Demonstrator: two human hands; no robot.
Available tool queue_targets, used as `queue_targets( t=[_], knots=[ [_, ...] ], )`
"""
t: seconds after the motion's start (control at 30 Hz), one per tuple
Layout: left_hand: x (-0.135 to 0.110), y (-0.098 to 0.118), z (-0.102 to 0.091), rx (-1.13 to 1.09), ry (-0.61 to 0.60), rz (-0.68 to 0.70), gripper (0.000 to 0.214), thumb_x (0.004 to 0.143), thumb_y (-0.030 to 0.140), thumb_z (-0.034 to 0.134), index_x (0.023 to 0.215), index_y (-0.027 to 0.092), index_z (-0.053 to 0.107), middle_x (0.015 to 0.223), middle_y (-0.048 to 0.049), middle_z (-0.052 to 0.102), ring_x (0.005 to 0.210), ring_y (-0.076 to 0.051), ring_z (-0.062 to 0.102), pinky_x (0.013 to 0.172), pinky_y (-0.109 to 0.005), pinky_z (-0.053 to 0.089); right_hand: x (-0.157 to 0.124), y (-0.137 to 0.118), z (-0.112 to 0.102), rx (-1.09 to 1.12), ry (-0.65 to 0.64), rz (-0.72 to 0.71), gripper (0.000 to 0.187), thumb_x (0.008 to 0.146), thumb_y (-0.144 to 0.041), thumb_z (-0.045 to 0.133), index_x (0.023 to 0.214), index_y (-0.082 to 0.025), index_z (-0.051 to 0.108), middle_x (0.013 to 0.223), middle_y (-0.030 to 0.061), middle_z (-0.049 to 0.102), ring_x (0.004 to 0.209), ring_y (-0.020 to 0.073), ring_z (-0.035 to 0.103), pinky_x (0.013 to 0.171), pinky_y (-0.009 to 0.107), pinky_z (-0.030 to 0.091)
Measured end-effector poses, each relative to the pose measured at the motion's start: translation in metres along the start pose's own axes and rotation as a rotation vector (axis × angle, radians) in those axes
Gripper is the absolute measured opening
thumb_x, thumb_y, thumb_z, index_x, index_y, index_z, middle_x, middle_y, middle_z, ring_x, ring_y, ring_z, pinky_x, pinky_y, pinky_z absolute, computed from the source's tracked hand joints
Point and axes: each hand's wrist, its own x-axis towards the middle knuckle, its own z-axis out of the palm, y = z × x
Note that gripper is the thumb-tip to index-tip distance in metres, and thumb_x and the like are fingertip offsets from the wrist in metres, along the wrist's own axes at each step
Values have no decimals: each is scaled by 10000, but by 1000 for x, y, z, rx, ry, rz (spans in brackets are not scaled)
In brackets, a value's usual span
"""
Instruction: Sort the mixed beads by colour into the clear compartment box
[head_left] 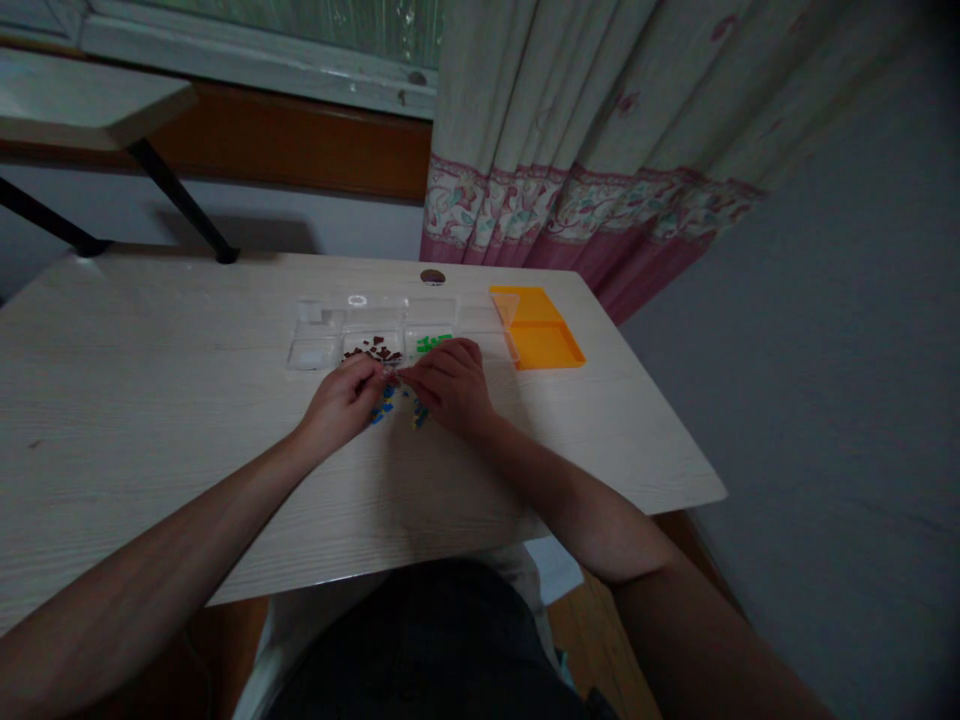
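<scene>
My left hand [345, 398] and my right hand [456, 388] meet over the table, their fingertips pinched close together. Whatever is between the fingers is too small and dark to make out. Just beneath them lie several small blue pieces [382, 408], with more blue and yellow pieces [419, 412] beside my right hand. Right behind my left hand, dark brown pieces [379, 350] sit in a clear plastic box. Bright green pieces [433, 343] are in the clear compartment behind my right hand, which partly hides them.
Another clear plastic box [313, 354] stands at the left of the row. An orange open case [545, 345] lies at the right, partly behind a clear lid. A round grommet [433, 277] is near the back edge of the pale wooden table [187, 430]. A raised shelf [90, 100] stands back left.
</scene>
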Motion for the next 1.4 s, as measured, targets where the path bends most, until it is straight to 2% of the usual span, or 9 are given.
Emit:
queue_targets(
  t=[0.2,0.33,0.6,1.03,1.2,1.4],
  knots=[
    [3,0,-6,100,-11,16,295,981,341,433,925,183,676,839,-53,596,833,-176,564,767,-309,452,6,37,3,-16,73,292,243,949,-395,550,958,-265,755,926,34,707,977,196,561,928,367,344],
    [4,-2,-8,119,6,5,296,980,340,434,949,193,689,838,-55,603,830,-176,566,765,-306,458,7,51,6,-17,97,383,243,919,-434,592,908,-263,763,945,25,700,989,202,537,911,367,343],
    [5,-10,-7,147,4,-6,304,976,352,425,932,203,686,842,-62,606,828,-188,566,746,-313,458,5,53,10,-60,152,406,253,924,-428,581,885,-246,753,988,39,691,1025,217,526,929,388,342],
    [6,-12,-9,209,16,11,271,961,331,441,916,186,666,833,-60,602,824,-194,562,753,-324,459,5,55,12,-62,128,392,288,962,-406,509,917,-238,738,993,45,683,1017,216,517,927,390,340],
    [6,-13,-13,349,-58,103,213,918,325,514,949,185,672,877,-72,615,894,-228,556,842,-375,449,6,54,11,-66,132,382,274,954,-398,527,893,-235,738,987,41,691,1002,216,532,923,387,350],
    [5,-13,-15,402,-164,166,245,901,317,535,1074,221,680,946,-83,590,944,-241,539,858,-397,443,6,53,11,-69,123,385,289,956,-415,518,895,-237,736,991,47,687,1005,217,529,921,385,352]
  ],
)
